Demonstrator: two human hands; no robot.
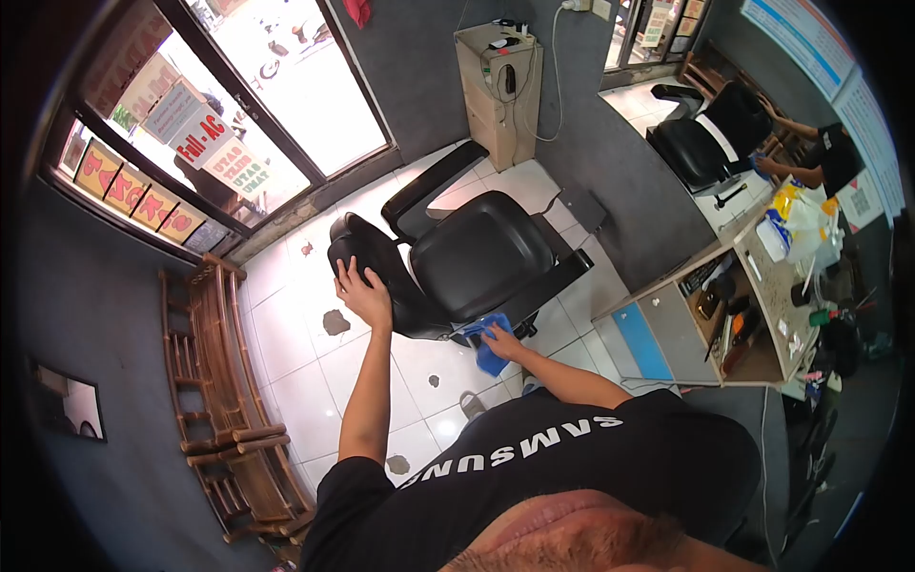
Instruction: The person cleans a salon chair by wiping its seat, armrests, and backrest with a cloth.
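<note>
A black barber chair with padded armrests stands on the tiled floor in front of me. My left hand lies with spread fingers on the back of its backrest. Lower down, at the near side of the chair by the seat and backrest joint, my right hand grips a blue cloth. The cloth is bunched under the fingers and touches the chair's side. Part of the chair's base is hidden behind the seat and the armrest.
Left of me runs a bamboo bench along the wall. To the right, a cabinet holds tools on an open shelf, below a wall mirror. A beige cabinet with cables stands at the back, near the glass door.
</note>
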